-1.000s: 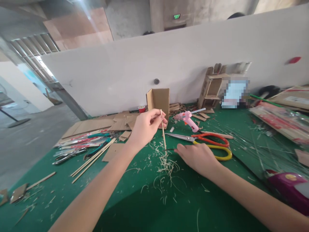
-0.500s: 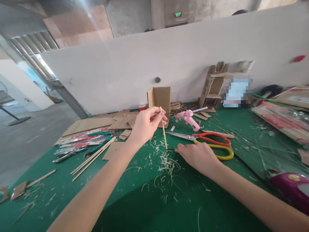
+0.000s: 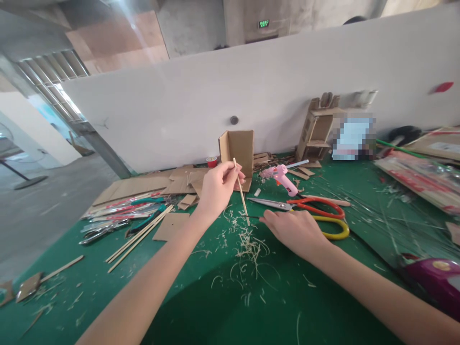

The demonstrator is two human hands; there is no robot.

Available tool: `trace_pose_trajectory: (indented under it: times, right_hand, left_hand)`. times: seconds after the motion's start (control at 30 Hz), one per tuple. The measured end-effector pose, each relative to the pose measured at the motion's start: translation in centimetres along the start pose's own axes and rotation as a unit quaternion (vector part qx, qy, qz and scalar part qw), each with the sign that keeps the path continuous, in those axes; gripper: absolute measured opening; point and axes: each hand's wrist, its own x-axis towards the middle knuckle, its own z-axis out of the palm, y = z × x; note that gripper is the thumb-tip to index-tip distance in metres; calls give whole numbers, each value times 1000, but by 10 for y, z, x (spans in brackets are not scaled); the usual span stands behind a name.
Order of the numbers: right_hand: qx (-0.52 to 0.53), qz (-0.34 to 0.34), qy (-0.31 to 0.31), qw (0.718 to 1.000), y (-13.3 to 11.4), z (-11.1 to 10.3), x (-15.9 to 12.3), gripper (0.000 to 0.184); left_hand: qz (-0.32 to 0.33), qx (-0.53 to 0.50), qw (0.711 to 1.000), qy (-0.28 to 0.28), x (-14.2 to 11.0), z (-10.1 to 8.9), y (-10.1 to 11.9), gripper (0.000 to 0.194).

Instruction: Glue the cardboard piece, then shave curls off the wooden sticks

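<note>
My left hand (image 3: 222,186) pinches a thin wooden stick (image 3: 243,196) near its upper end. The stick slants down toward the table, its lower end over a pile of curled wood shavings (image 3: 251,244). My right hand (image 3: 289,230) is closed on a tool with a narrow dark blade (image 3: 254,217); the rest of it is hidden in the fingers. That blade lies against or right beside the stick, a little above its lower end. Just behind my right hand lie large scissors (image 3: 318,207) with one orange and one yellow handle loop.
A pink glue gun (image 3: 282,179) and a folded cardboard piece (image 3: 241,151) stand farther back. Left are several wooden sticks (image 3: 138,239), packaged tools (image 3: 122,215) and cardboard sheets (image 3: 143,186). Right are a cardboard structure (image 3: 316,127), plastic packs (image 3: 420,179) and a purple object (image 3: 436,282).
The stick has tilted more, its top shifting slightly left with my left hand. The dark blade now sits a bit higher along the stick, away from its lower tip.
</note>
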Motion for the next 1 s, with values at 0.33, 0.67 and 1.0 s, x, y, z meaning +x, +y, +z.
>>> trace_pose_trajectory:
  times: [0.33,0.67,1.0]
  right_hand:
    - [15,20,2,1000,-1,4,3,37]
    - [25,44,8,999,-1,-3,6,41]
    - [14,-15,-49,999,0,1,0,34]
  left_hand:
    - [-16,10,999,-29,-3,4,-14,18]
    - [-13,12,999,-50,-3,5,-8,19]
    - [-15,7,999,-45,-2,3,-9,19]
